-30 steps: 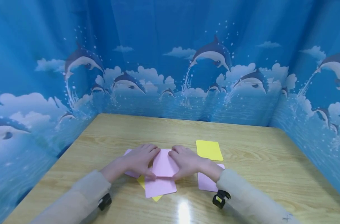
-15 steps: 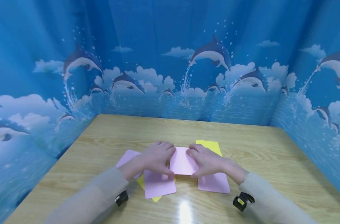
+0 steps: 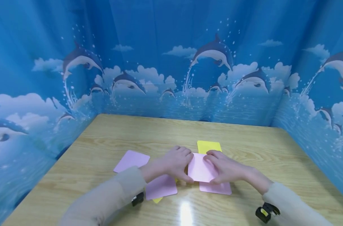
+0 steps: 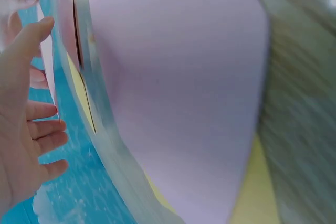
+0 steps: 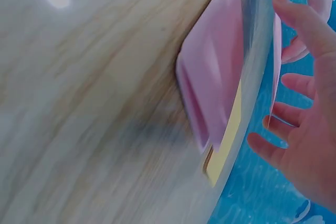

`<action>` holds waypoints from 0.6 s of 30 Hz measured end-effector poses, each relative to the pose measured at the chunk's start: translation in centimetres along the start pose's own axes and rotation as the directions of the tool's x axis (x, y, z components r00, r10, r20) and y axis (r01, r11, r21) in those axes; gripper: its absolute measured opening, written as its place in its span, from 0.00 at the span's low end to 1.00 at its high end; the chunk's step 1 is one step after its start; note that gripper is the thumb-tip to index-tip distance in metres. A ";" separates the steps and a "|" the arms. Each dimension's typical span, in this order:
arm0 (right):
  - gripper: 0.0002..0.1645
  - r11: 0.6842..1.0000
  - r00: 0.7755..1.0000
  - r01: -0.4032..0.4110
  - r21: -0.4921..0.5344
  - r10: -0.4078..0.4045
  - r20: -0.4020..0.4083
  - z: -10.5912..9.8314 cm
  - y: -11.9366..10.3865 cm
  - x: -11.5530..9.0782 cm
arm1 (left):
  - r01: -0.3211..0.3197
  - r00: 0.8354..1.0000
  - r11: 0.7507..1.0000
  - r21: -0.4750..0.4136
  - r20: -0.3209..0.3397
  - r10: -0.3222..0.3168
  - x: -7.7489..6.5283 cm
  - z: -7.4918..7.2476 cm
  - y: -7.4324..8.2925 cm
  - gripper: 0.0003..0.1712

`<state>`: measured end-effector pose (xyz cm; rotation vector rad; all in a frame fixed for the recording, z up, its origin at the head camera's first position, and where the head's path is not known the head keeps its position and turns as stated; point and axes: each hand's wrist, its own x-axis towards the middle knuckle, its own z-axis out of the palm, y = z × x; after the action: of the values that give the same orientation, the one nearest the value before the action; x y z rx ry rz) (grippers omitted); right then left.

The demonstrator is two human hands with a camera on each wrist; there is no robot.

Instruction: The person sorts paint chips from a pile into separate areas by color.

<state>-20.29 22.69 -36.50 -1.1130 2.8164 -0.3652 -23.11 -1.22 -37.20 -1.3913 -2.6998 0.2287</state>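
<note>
Both hands hold a pink square card (image 3: pixel 202 168) with rounded corners by its two sides, above the table. My left hand (image 3: pixel 175 164) pinches its left edge between thumb and fingers. On the opposite side, my right hand (image 3: pixel 229 168) grips the right edge. In the left wrist view the held card (image 4: pixel 48 59) appears nearly edge-on, clear of the cards below. Under it in the head view lie another pink card (image 3: pixel 216 188) and a yellow card (image 3: pixel 208 146), both partly covered.
Left of the hands, a pink card (image 3: pixel 132 161) lies flat on the wooden table (image 3: pixel 149 131). Close to the left wrist, another pink card (image 3: pixel 161 187) overlaps a yellow card (image 3: pixel 158 200). A blue dolphin-print curtain (image 3: pixel 166 103) surrounds the table.
Both hands have carried the pink card rightward, from over the left group of cards to over the right-hand pink and yellow cards. The cards on the table have stayed put.
</note>
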 end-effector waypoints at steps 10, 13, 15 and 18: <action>0.47 0.999 0.999 -0.038 0.007 0.038 0.032 -0.1 0.9 -2.2 | 0.004 0.998 1.000 0.012 0.059 -0.004 1.9 0.2 2.5 0.51; 0.48 0.998 0.997 -0.060 0.010 0.059 0.049 0.0 1.1 -2.6 | 0.003 0.997 1.000 0.020 0.078 -0.005 2.3 0.3 3.1 0.51; 0.49 0.998 0.996 -0.070 0.007 0.069 0.064 0.2 1.2 -2.6 | 0.003 0.996 1.000 0.025 0.087 -0.005 2.5 0.5 3.3 0.50; 0.50 0.999 0.997 -0.040 -0.016 0.041 0.064 0.7 1.4 -2.7 | -0.001 0.995 1.000 0.031 0.100 -0.002 2.6 0.7 3.6 0.49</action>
<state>-19.13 25.36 -37.56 -1.0492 2.7857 -0.2998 -21.85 2.84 -38.51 -1.4068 -2.7636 0.3480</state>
